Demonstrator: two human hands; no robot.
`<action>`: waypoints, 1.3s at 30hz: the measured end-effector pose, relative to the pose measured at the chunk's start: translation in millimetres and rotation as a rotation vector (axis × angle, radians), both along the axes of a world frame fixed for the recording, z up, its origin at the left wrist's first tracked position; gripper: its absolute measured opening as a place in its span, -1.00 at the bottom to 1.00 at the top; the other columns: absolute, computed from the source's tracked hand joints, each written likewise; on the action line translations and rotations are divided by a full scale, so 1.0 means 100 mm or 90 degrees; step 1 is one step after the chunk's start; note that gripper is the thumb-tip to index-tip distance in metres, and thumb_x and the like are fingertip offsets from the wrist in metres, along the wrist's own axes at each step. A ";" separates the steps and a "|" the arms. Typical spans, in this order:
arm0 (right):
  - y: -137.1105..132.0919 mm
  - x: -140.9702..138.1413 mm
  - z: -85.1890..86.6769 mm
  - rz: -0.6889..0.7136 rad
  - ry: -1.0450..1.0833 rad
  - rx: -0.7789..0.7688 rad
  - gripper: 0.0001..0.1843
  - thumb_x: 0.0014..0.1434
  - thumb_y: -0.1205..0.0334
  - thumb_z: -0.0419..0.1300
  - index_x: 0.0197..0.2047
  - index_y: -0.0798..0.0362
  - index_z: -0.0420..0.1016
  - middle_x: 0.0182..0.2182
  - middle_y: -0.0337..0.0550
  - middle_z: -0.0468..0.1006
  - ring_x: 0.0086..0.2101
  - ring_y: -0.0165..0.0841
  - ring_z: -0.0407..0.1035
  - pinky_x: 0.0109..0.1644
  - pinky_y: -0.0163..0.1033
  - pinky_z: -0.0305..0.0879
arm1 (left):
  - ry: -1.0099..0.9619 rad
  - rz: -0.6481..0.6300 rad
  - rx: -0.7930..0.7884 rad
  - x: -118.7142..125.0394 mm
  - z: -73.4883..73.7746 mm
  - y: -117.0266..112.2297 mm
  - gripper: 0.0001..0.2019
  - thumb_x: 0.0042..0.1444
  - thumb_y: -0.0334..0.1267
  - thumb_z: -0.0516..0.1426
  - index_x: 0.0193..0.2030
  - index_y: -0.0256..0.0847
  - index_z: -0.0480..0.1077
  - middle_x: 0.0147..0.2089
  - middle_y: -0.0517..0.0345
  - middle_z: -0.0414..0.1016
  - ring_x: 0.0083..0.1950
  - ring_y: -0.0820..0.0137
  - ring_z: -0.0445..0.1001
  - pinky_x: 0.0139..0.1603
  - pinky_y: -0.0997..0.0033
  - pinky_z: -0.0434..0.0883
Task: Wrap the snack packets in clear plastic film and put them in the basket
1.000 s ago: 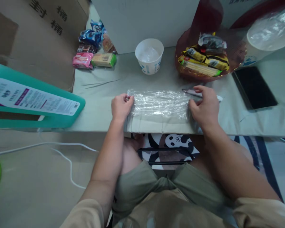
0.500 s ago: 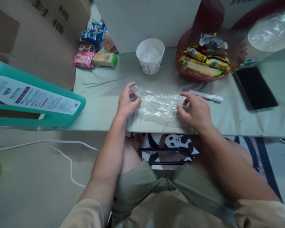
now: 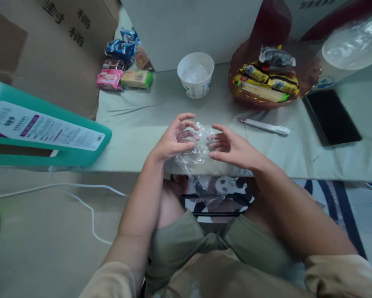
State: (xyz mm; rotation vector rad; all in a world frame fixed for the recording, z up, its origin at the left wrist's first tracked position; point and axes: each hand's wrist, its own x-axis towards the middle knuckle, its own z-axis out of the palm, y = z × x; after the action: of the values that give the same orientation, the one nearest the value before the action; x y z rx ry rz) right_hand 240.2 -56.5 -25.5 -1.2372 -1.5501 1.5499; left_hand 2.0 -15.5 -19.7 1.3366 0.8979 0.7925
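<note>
A sheet of clear plastic wrap (image 3: 195, 155) is bunched between my two hands above the near edge of the table (image 3: 136, 128), part of it hanging down over the edge. My left hand (image 3: 173, 138) curls its fingers round the wrap's left side. My right hand (image 3: 232, 147) faces it, fingertips pinching the wrap from the right. A white paper cup (image 3: 195, 74) with clear film inside stands behind my hands. A white pen-like cutter (image 3: 264, 126) lies just right of my right hand.
A red bowl (image 3: 310, 74) with snack packets sits at the back right, a second film-covered cup (image 3: 350, 45) beyond it. A black phone (image 3: 331, 117) lies at right. Snack packets (image 3: 123, 62) lie back left. A teal box (image 3: 46, 132) juts in at left. A panda-print stool (image 3: 218, 194) shows below.
The wrap lay spread flat between my hands a second ago. Both hands moved inward and gathered it into a bunch at the table edge.
</note>
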 end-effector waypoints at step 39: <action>0.10 0.10 -0.21 -0.242 0.033 0.200 -0.82 0.20 0.04 0.22 -0.31 -0.05 0.50 0.05 -0.08 0.57 -0.31 -0.33 0.53 -0.36 -0.17 0.50 | 0.001 0.056 -0.068 0.26 -0.11 0.03 -0.73 0.11 -0.01 0.29 -0.17 -0.10 0.43 -0.47 0.28 0.46 -0.49 0.47 0.48 -0.40 0.41 0.45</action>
State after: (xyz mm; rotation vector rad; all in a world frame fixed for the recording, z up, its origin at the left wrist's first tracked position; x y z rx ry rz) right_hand 250.6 -46.4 -46.9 -1.2142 -1.3643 1.0447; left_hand 27.6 -12.1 -30.8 1.2114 0.9922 0.7993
